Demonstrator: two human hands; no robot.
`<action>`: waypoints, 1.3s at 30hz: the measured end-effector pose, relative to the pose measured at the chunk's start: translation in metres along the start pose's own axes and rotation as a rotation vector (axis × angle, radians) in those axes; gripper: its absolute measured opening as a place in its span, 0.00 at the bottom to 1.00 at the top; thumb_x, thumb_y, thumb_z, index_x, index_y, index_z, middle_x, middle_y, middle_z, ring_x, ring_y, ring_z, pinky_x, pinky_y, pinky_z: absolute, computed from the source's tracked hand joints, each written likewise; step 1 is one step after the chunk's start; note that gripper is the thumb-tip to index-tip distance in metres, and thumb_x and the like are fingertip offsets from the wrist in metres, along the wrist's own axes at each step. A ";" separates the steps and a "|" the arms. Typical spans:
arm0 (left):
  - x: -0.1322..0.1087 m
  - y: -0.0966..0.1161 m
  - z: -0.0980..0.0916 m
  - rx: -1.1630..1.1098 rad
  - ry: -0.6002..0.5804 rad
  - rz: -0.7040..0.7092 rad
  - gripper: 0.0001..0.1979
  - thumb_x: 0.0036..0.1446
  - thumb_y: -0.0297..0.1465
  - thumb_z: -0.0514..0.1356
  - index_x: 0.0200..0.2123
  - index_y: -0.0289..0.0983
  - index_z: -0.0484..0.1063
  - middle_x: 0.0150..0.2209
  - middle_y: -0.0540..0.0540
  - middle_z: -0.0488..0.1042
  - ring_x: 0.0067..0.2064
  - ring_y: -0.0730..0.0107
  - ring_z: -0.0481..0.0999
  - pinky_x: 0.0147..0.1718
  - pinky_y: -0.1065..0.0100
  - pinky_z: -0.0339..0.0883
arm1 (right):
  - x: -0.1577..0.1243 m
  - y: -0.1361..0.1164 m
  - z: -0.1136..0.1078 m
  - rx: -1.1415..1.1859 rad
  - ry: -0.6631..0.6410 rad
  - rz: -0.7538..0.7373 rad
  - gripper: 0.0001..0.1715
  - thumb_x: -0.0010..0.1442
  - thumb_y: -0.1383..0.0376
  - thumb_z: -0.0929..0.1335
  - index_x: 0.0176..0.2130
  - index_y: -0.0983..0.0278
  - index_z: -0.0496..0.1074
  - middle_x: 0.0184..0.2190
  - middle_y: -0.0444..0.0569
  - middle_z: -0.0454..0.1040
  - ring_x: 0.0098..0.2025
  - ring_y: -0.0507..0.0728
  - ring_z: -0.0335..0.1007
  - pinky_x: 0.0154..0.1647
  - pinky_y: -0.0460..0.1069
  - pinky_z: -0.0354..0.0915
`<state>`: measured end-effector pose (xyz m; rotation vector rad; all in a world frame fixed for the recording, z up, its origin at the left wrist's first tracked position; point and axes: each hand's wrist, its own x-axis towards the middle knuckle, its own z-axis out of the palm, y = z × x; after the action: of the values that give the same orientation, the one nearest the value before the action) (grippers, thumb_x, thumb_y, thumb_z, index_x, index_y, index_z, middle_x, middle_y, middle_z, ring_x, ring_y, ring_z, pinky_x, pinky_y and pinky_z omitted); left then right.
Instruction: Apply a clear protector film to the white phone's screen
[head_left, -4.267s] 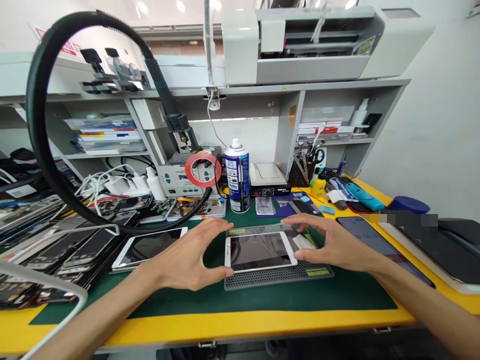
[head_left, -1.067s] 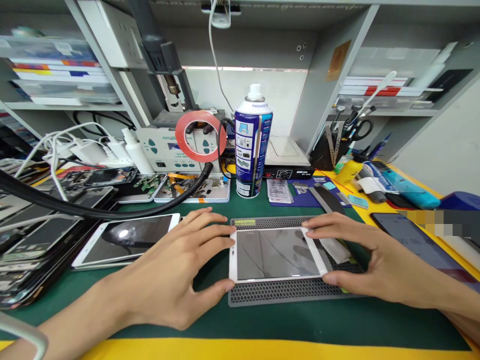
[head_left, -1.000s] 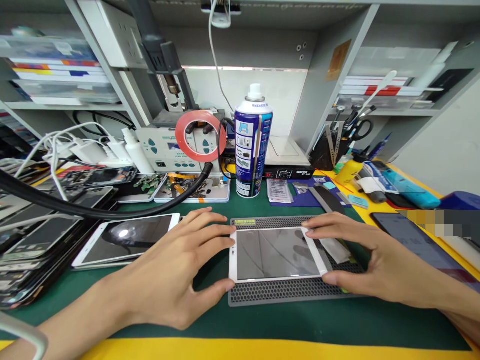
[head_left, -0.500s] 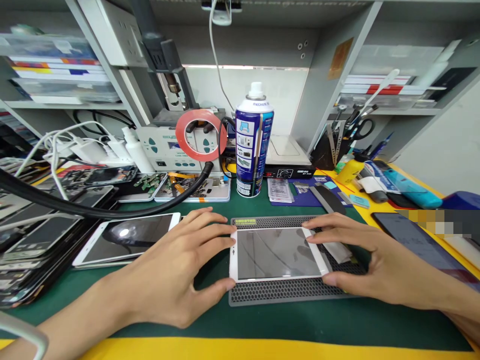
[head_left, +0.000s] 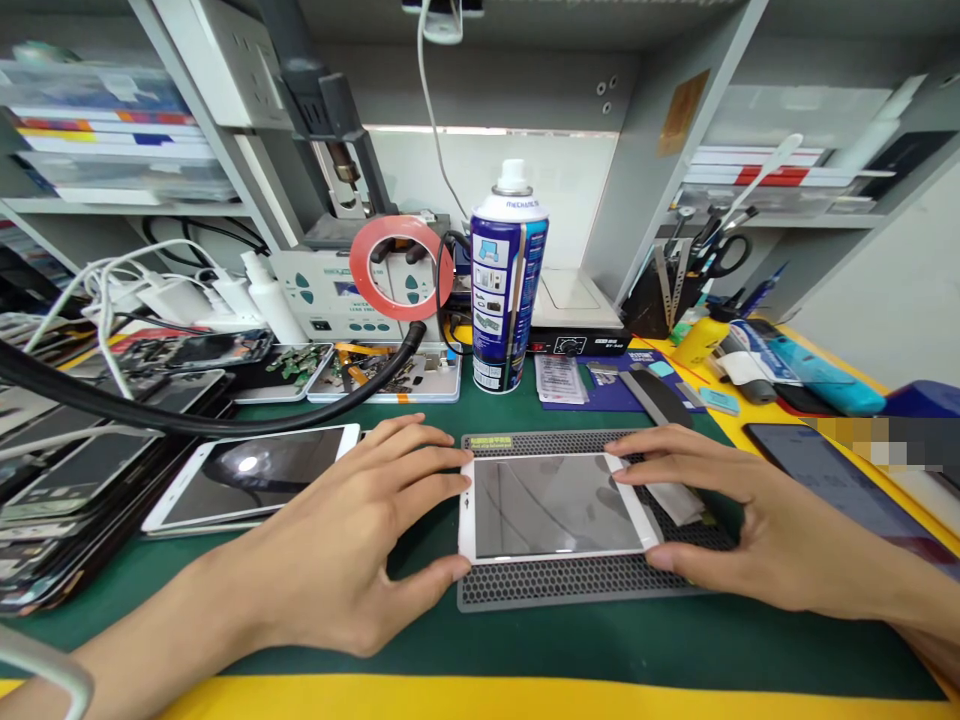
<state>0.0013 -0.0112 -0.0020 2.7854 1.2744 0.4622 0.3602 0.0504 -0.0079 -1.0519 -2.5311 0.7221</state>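
Observation:
A white-framed phone screen (head_left: 559, 508) with a dark glass face lies flat on a grey honeycomb mat (head_left: 559, 582). My left hand (head_left: 367, 530) grips its left end, thumb at the near corner and fingers at the far corner. At the right end, my right hand (head_left: 727, 515) grips it the same way between thumb and fingers. A flat grey strip (head_left: 679, 502) lies partly under my right hand. Just left of my left hand, another white-framed phone (head_left: 255, 475) rests on the green mat, partly covered by the forearm.
Behind the screen stands a blue spray can (head_left: 510, 290). A black hose (head_left: 187, 420) arcs across the left, near stacked phone parts (head_left: 90, 480). A red tape ring (head_left: 375, 300) leans at a workstation. Beyond my right hand lies a dark phone (head_left: 832, 490).
Both hands keep the same hold on the phone screen, which has not visibly moved. Only a slight shift of the camera shows.

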 end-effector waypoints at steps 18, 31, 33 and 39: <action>-0.009 -0.016 0.011 0.138 -0.038 0.041 0.33 0.61 0.45 0.63 0.68 0.49 0.62 0.65 0.49 0.70 0.65 0.48 0.68 0.67 0.45 0.57 | 0.004 -0.006 -0.003 0.078 -0.014 -0.017 0.27 0.56 0.54 0.77 0.54 0.57 0.78 0.61 0.56 0.70 0.61 0.67 0.69 0.61 0.58 0.67; -0.009 -0.017 0.012 0.139 -0.029 0.054 0.33 0.61 0.45 0.63 0.68 0.49 0.62 0.64 0.49 0.71 0.64 0.50 0.70 0.67 0.48 0.58 | 0.005 -0.008 -0.004 0.082 -0.014 0.005 0.27 0.56 0.54 0.76 0.54 0.56 0.78 0.60 0.56 0.71 0.61 0.67 0.69 0.61 0.58 0.67; -0.010 -0.017 0.011 0.137 -0.028 0.054 0.33 0.61 0.45 0.63 0.68 0.49 0.62 0.64 0.49 0.71 0.64 0.50 0.70 0.67 0.48 0.58 | 0.005 -0.009 -0.005 0.080 -0.023 0.012 0.28 0.56 0.54 0.76 0.55 0.56 0.77 0.61 0.56 0.70 0.61 0.67 0.69 0.61 0.58 0.67; -0.010 -0.017 0.012 0.101 -0.010 0.053 0.33 0.60 0.45 0.64 0.67 0.49 0.64 0.63 0.49 0.72 0.62 0.49 0.72 0.67 0.48 0.58 | 0.005 -0.011 -0.005 0.074 -0.023 0.033 0.27 0.56 0.53 0.76 0.55 0.55 0.78 0.61 0.55 0.70 0.60 0.68 0.69 0.60 0.59 0.69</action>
<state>-0.0136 -0.0064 -0.0183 2.9059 1.2593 0.3968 0.3530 0.0494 0.0026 -1.0689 -2.4911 0.8344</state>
